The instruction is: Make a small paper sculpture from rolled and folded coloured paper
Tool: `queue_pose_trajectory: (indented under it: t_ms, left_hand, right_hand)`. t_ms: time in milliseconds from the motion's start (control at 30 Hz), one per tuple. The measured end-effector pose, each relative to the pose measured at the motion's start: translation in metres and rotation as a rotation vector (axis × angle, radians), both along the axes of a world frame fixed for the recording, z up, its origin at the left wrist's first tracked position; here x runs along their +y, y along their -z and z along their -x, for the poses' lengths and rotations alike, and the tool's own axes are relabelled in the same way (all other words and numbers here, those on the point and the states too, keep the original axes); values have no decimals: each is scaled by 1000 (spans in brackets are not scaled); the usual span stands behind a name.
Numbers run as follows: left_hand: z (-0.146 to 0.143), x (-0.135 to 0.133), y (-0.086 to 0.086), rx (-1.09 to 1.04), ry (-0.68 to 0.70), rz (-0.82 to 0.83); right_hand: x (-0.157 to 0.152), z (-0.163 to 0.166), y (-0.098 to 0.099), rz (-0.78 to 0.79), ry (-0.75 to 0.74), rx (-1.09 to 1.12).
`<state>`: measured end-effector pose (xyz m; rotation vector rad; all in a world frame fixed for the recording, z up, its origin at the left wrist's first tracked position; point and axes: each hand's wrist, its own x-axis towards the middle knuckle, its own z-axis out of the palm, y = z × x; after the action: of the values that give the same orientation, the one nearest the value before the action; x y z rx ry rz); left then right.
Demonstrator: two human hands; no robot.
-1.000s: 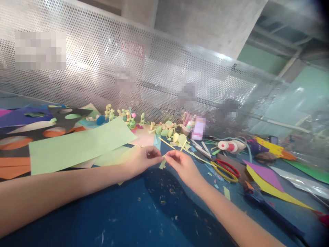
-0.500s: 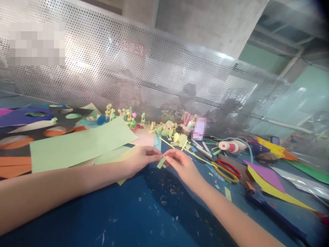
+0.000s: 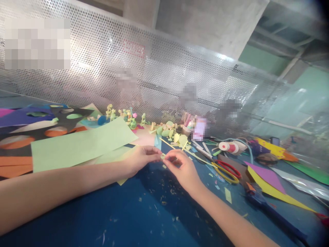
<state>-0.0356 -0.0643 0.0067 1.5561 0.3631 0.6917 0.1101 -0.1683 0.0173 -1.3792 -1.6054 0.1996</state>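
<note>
Between my two hands is a small light-green paper strip (image 3: 162,156), mostly covered by fingertips. My left hand (image 3: 144,158) pinches it from the left with thumb and forefinger. From the right, my right hand (image 3: 181,165) pinches the same strip, its other fingers curled. Both hands are held above the blue table (image 3: 123,212), close to each other. Under and beside my left forearm lies a large pale-green paper sheet (image 3: 82,147). Small cut green paper pieces (image 3: 169,132) are heaped just beyond my hands.
Scissors (image 3: 227,171) with red and yellow handles lie right of my hands, near a blue glue gun (image 3: 272,212). Small paper figures (image 3: 128,116) stand at the back before a perforated metal screen (image 3: 159,68). A thread spool (image 3: 228,146) and coloured sheets (image 3: 267,176) lie right.
The green strip's free end hung below my fingertips before; now only a short bit shows between them. My right fingers have shifted slightly, while my left hand is nearly still.
</note>
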Motion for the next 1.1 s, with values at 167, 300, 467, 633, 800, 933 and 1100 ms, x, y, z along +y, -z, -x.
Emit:
queue_pose_trajectory:
  t_ms: [167,300,467,633,800,933,1100]
  left_hand:
    - [-1,0,0,-8,-3,20]
    - [-1,-1,0,-18,9,39]
    - [0,-2,-2,-4,5,43]
    - [0,-3,-3,50,-15,30]
    - [0,-5,-2,108,-98,-87]
    - [1,-7,-6,95,-51,-89]
    - [3,-7,-8,64,-45,-126]
  right_hand:
    - [3,0,3,77,-37,191]
    - [5,0,4,90,-62,343]
    - [6,-1,1,152,-68,413]
    - [6,0,-2,223,-88,417]
    - [7,0,0,218,-91,415]
    - [6,-2,1,182,-100,378]
    - [6,-4,1,165,-104,383]
